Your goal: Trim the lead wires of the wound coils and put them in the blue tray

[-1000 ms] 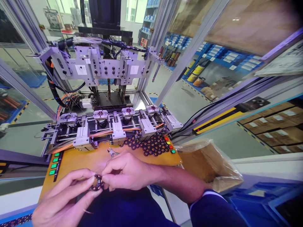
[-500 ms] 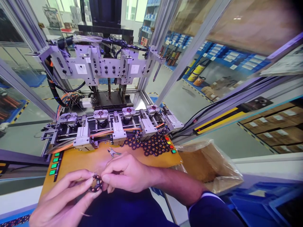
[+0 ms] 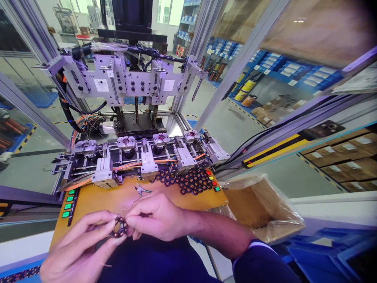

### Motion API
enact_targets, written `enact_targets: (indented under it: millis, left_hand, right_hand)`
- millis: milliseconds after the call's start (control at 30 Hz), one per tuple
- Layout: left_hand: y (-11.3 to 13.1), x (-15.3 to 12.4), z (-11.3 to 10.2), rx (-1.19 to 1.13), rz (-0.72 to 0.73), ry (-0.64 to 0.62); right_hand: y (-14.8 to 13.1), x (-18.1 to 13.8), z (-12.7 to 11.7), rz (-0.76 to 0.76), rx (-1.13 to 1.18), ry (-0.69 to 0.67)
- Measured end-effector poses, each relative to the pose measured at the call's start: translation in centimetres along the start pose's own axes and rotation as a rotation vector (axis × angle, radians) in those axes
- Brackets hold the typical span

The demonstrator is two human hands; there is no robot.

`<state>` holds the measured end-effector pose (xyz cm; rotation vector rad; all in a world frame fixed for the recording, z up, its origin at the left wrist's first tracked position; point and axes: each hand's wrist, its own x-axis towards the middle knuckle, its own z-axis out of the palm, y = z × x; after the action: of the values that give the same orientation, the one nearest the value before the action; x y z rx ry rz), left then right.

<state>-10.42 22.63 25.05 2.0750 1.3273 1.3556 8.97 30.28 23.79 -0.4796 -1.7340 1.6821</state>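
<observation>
Pinching small wound ring [image 3: 118, 228] between both hands: left hand [image 3: 79, 247] grips its left edge, right hand [image 3: 157, 216] fingertips closed on right edge.

Bright, even light; edges warped and blurred.

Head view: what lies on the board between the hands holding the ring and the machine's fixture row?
The head view shows cutters on the orange board just beyond the right hand pinching the ring, with a pile of dark rings further right.
</observation>
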Motion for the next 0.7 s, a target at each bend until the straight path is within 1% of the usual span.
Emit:
enact_targets:
  millis: [233,400,533,633,700]
  left_hand:
    - [-0.2,0.2,0.0,0.009,0.026,0.002]
    - [0.0,0.3,0.0,-0.001,0.007,0.027]
    - [0.0,-0.1,0.0,0.000,-0.011,0.038]
    - [-0.1,-0.5,0.1,0.012,-0.010,0.045]
    - [-0.1,-0.7,0.1,0.006,-0.015,0.051]
  right_hand:
    - [0.0,-0.2,0.2,0.180,0.221,-0.001]
    - [-0.2,-0.2,0.4,0.181,0.230,0.006]
    - [-0.3,-0.2,0.7,0.191,0.266,0.039]
    - [0.0,-0.3,1.1,0.205,0.317,0.073]
    - [0.3,-0.3,1.5,0.222,0.394,0.103]
